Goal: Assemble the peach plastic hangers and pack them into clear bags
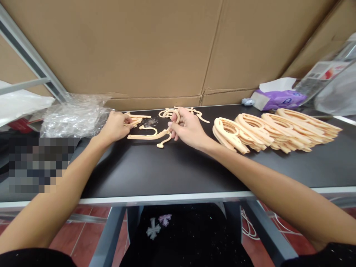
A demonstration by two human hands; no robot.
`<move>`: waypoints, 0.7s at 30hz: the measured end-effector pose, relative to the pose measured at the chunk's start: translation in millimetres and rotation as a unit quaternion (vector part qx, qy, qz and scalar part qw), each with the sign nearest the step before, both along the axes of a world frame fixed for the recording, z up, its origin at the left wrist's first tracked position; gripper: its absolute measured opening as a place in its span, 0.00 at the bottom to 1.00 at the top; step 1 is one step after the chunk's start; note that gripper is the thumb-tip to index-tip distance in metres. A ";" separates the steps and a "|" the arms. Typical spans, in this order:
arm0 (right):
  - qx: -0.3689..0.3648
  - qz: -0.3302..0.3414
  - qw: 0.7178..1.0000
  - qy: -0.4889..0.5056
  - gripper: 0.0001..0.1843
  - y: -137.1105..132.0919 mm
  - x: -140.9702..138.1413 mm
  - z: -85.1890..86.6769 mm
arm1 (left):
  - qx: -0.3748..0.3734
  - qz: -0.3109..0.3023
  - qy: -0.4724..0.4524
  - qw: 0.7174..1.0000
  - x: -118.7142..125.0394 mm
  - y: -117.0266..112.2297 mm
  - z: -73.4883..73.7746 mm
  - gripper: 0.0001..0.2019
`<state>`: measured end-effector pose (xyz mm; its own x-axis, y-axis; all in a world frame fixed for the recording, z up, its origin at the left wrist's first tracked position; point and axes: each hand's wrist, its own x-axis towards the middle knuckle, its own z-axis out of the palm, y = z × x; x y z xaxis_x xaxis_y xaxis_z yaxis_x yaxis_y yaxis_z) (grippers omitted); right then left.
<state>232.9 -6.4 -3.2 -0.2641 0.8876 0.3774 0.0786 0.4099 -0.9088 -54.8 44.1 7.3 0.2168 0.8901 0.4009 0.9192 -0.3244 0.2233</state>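
My right hand (187, 128) is closed on the curved hook end of a beige plastic hanger piece. A long hanger arm (147, 137) reaches left from that hand, low over the black table. My left hand (116, 126) has its fingers bent and pinched on a hanger arm (136, 122) at a small pile of similar pieces. Between the hands lie a loose curved hook (151, 129) and another one (164, 141) nearer to me. Behind my right hand is a heap of more curved hooks (198, 113), partly hidden by the fingers.
Several stacks of folded beige hangers (256, 129) stand on the right of the table (167, 174). Behind them is a purple tissue pack (286, 99). Crumpled clear plastic (75, 118) lies at left, beside a metal frame (33, 55). A cardboard wall (139, 48) closes off the back.
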 end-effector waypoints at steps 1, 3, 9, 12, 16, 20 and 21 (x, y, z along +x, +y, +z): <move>-0.001 0.000 1.000 0.000 0.13 0.0 0.0 0.2 | -0.001 0.006 0.004 1.000 1.2 -1.2 1.5 0.08; -0.005 0.000 1.000 0.000 0.12 0.1 0.0 0.8 | 0.000 0.015 0.001 1.000 2.8 -3.2 3.5 0.08; -0.009 0.009 1.000 -0.007 0.12 -0.1 0.6 1.3 | -0.008 0.014 -0.089 0.996 7.1 -8.7 2.2 0.10; -0.004 0.016 1.000 -0.014 0.12 -0.4 0.3 0.6 | -0.039 -0.034 -0.159 0.986 16.5 -16.7 4.4 0.13; -0.004 0.032 0.999 -0.016 0.11 -2.1 -1.2 0.8 | -0.087 -0.117 -0.196 0.970 40.9 -37.5 13.8 0.16; 0.001 0.040 0.999 -0.011 0.10 -4.3 -2.8 2.4 | -0.177 -0.205 -0.195 0.943 61.8 -55.6 22.8 0.18; 0.001 0.039 0.999 -0.010 0.10 -4.6 -2.9 2.6 | -0.186 -0.220 -0.187 0.939 64.0 -57.5 24.2 0.18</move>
<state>230.0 -10.9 -0.6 -0.3398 0.8632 0.3733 0.0637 0.4171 -0.9066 9.2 -13.4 31.5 0.5021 0.8410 0.2016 0.5500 -0.4904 0.6760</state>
